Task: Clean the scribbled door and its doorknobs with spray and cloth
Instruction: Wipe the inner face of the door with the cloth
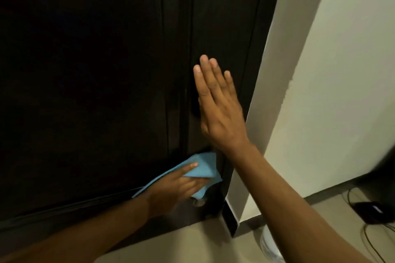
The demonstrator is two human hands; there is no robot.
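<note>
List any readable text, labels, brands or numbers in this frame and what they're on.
None readable.
The dark door, blue cloth and white wall carry no visible print.
The dark device on the floor shows a pale mark, too blurred to read.
The left hand holding the cloth partly covers the doorknob; no marking shows on it.

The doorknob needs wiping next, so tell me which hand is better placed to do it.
Left. The left hand already grips the blue cloth against the dark door, just above the round metal doorknob. The right hand lies flat on the door higher up, with straight fingers and no cloth.
</note>
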